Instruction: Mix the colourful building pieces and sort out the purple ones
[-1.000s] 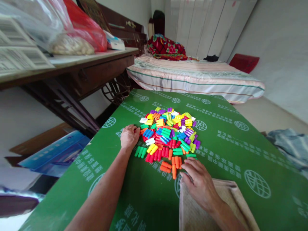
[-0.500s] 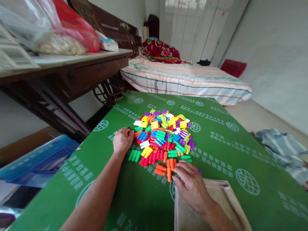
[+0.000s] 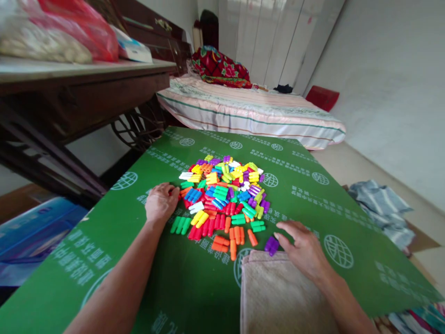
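Dozens of plastic bldg. blocks point(image 3: 222, 195) sit heaped on green tabletop point(image 3: 194, 283)

A person's L hand point(image 3: 162, 202) rests w/ fingers curled at the heap's L edge, beside red & orange pcs.; can't tell if it grips one, as its fingertips are partly hidden. The R hand point(image 3: 302, 246) is loose, grasping nothing, thumb & index finger apart. A purple block point(image 3: 271, 245) lies just beside the R thumb tip; contact btwn the two is unclear. Nr the heap's front edge, a green block point(image 3: 257, 226) lies just beyond a lone orange peg point(image 3: 252, 238), w/ an orange cluster point(image 3: 232, 241) to the peg's L. A folded beige cloth point(image 3: 278, 287) is spread at the near side, partly behind the R forearm. Bkgd.: a bed point(image 3: 250, 106) w/ striped sheet & red floral quilt point(image 3: 222, 67). Far L: a dark wood table point(image 3: 132, 90) w/ red plastic bag point(image 3: 86, 32) on top. R: a blue-gray striped cloth point(image 3: 380, 208), off the tabletop.
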Demonstrator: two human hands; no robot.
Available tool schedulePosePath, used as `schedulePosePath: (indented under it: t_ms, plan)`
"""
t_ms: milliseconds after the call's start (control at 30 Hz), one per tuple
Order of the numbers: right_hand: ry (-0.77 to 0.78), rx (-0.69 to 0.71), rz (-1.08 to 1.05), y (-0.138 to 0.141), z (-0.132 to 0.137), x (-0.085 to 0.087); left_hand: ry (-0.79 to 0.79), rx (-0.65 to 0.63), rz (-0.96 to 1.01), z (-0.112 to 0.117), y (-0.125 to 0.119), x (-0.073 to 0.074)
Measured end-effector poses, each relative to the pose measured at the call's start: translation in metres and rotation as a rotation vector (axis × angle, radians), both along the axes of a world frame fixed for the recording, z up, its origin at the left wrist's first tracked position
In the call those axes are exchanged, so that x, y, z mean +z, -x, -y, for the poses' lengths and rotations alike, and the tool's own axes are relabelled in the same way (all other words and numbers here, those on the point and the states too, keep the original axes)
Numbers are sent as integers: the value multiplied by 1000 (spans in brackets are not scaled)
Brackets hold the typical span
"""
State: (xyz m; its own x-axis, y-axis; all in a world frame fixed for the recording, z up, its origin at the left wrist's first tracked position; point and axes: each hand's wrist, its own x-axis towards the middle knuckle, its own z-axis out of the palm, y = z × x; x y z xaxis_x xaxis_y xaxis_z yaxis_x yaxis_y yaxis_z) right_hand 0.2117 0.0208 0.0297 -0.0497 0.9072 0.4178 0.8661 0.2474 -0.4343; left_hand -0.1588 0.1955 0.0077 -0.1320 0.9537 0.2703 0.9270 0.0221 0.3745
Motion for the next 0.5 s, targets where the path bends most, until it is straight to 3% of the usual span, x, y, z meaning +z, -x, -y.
schedulePosePath:
  t_ms: [167,333,500]
  plan:
    - [167,13,102,11,12,2,31,5,2,1,-2,4]
    - [184,29,217,27,12,0,64,22,-14,2,-4,11]
    - [192,-31,185,9,6,-6,104,43,-12,-1,-4,13]
